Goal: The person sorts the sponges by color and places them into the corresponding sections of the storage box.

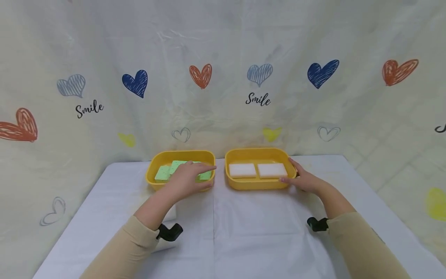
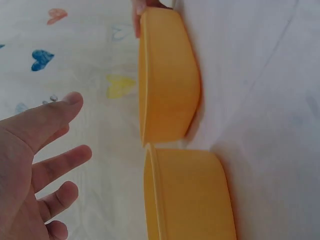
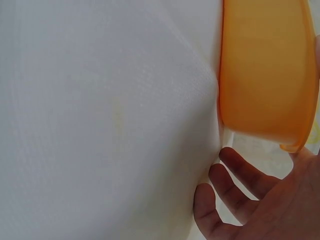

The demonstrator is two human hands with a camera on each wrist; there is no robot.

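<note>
My left hand [image 1: 186,180] is over the right part of a yellow basin [image 1: 150,176], its fingers spread and nothing held. Several light green sponges [image 1: 162,173] lie in that basin, partly hidden behind the hand. In the left wrist view the left hand [image 2: 25,170] shows loosely bent fingers, apart from the basin walls. A second yellow basin [image 1: 259,185] stands to the right, with two white sponges [image 1: 242,170] side by side inside. My right hand [image 1: 306,181] holds this basin at its right end, thumb at the front rim and a finger along the end.
White cloth covers the table [image 1: 251,232]. A curtain [image 1: 223,46] printed with hearts hangs right behind the basins. White flat pieces [image 1: 170,214] lie on the table, partly under my left forearm. Black wrist cameras [image 1: 170,232] stick out from both cuffs.
</note>
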